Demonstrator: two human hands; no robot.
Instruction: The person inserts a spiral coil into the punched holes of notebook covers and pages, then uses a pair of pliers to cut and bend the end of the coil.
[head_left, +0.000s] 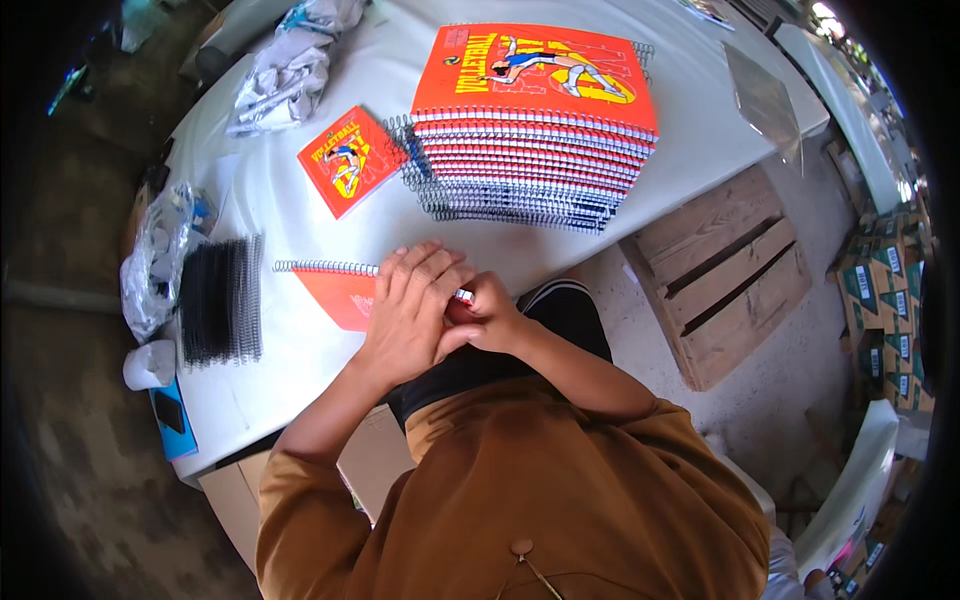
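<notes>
A red-orange spiral notebook (335,296) lies at the table's near edge with its wire coil (300,266) along the far side. My left hand (405,310) is over its right part, fingers together and bent over the coil edge. Against it, my right hand (492,314) is closed round the notebook's right end, where a bit of white edge shows between the hands. Both palms and the fingertips beneath are hidden. Beyond my hands stands a tall stack of matching spiral notebooks (540,75), with a small red notebook (350,160) to its left.
A bundle of black wire coils (220,300) lies on the white-covered table (270,385) at left, beside clear plastic wrapping (155,260) and a white roll (149,365). A dark phone (169,411) rests on a blue pad. Right of the table is a wooden pallet (720,275); cartons (885,310) stand farther right.
</notes>
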